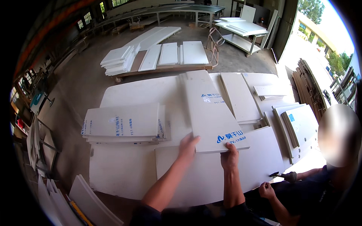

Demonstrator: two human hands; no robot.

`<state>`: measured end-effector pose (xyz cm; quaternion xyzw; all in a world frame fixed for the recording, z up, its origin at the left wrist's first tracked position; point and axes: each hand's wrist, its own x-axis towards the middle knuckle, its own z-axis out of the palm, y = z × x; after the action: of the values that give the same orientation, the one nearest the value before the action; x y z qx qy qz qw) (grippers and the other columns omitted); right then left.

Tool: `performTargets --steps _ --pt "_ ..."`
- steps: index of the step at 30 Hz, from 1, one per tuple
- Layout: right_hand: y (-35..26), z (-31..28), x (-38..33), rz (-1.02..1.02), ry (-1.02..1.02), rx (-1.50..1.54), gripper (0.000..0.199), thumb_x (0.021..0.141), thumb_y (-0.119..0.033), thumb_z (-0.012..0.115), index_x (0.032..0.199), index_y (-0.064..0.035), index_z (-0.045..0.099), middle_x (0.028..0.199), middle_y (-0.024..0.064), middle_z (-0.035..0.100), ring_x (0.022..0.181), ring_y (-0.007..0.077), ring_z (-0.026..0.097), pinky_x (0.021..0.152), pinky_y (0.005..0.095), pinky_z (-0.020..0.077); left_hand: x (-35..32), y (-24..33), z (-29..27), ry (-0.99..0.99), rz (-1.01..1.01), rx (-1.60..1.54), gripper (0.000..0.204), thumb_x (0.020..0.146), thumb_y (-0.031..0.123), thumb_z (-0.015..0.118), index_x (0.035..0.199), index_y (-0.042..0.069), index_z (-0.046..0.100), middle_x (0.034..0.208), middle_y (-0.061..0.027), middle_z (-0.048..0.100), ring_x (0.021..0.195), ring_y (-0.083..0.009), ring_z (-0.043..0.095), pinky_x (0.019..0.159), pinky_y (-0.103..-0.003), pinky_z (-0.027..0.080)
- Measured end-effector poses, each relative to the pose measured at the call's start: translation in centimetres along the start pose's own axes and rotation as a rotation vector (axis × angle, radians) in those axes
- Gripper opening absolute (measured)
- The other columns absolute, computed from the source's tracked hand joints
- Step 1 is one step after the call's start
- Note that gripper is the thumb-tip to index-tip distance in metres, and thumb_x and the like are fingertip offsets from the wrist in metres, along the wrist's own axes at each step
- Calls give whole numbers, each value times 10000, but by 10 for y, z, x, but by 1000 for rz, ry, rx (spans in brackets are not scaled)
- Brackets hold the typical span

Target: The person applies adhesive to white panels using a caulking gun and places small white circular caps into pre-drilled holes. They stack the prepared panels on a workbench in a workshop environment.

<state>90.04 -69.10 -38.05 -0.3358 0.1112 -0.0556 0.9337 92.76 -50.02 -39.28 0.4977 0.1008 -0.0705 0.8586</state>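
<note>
A long white board (211,116) with blue printing and a small white label lies lengthwise away from me, its near end over the worktable. My left hand (187,147) is closed on its left edge by the near corner, thumb along the side. My right hand (229,156) grips the near edge, thumb on top and fingers underneath. Left of it is a stack of similar printed boards (122,122). Close by on the right lies a narrower white panel (241,96). Whether the held board's far end touches anything beneath is hard to see.
At the right, a co-worker's hand holds a dark-tipped tool (284,176) over the table edge. More stacked panels (298,126) sit on that side. Beyond is a low wheeled cart (162,69) with white boards. Panels (94,199) lean at the lower left.
</note>
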Motion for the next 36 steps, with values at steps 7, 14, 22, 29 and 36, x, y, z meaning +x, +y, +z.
performTargets --steps 7,14,22,29,36 --pt "-4 -25 46 -18 5 -43 578 851 -36 599 1390 53 410 1267 157 580 1207 295 580 1093 466 446 40 -23 18 21 -77 -17 317 983 87 609 1283 -13 628 1240 -88 677 1122 -198 646 1009 -346 507" --pt "27 -30 151 55 51 -4 445 907 -48 609 1318 42 463 1213 151 618 1147 297 622 1048 452 489 13 -9 0 -35 -223 -54 403 988 131 582 1349 -43 543 1220 -156 670 1111 -242 666 970 -370 539" --pt "98 -84 256 137 398 -112 416 952 -115 650 1321 29 522 1228 147 592 1095 291 612 871 465 569 -90 -61 -127 199 -399 -37 350 997 148 574 1317 6 572 1121 -129 711 1022 -228 700 897 -366 554" --pt "102 -108 286 343 389 -563 535 904 -129 712 1364 44 502 1258 178 595 1084 305 626 890 440 564 -138 -52 -199 431 -319 -2 314 982 132 554 1276 29 594 1014 -113 706 929 -218 691 843 -350 545" --pt "119 44 164 122 -123 -1025 601 889 -132 686 1432 36 490 1311 206 623 1121 217 603 907 323 504 -87 -35 -268 794 -75 -105 256 996 232 630 1194 71 602 1029 -43 660 943 -170 670 805 -329 531"
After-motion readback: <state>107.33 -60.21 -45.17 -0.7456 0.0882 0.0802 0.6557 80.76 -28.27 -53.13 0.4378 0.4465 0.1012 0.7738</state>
